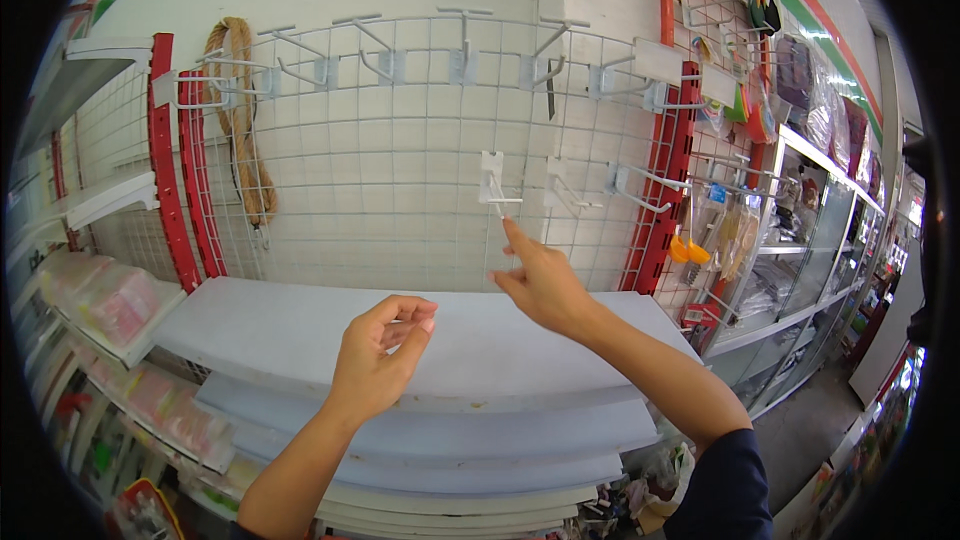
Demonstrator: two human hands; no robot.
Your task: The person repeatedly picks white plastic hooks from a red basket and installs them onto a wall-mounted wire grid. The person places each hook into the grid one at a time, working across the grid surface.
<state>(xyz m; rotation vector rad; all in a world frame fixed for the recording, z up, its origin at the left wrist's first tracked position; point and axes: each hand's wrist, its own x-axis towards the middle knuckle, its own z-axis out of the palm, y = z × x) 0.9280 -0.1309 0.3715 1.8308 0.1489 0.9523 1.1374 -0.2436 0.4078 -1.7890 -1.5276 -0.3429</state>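
Observation:
A white wire grid panel (400, 140) hangs on the wall with several white peg hooks along its top and middle rows. My right hand (540, 280) reaches up to one middle hook (495, 195); its index finger touches the hook's wire from below. My left hand (380, 360) is held in the air lower down, in front of the white shelf (300, 325), fingers curled toward the thumb with nothing seen in them.
A coil of tan rope (245, 120) hangs at the grid's upper left. Red uprights (165, 160) frame the panel. Packaged goods (105, 300) fill shelves at left. More goods hang on a grid and glass cabinets (800, 240) at right. An aisle floor (810, 430) runs lower right.

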